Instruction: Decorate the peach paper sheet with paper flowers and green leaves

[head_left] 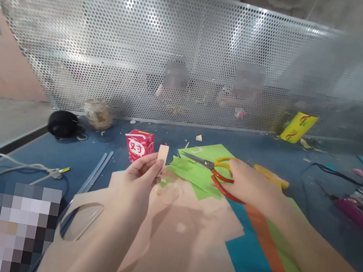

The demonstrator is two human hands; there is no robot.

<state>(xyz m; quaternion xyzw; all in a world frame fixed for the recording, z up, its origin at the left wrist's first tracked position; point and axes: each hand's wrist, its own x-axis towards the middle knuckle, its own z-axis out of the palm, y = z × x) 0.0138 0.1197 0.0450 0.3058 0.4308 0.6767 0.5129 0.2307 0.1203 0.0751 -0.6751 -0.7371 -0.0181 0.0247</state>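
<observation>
A small peach paper strip [162, 154] stands upright, pinched at its lower end, just right of the red carton [139, 145]. The orange-handled scissors [215, 170] lie flat further right of the carton, closed blades pointing toward it, on green paper.

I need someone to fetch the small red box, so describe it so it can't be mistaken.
Start at the perforated metal screen across the back of the blue table. In front of it, just beyond the left hand holding a small tan paper strip, sits the red box. It is the only red carton, with white characters, right of the black pouch.
</observation>
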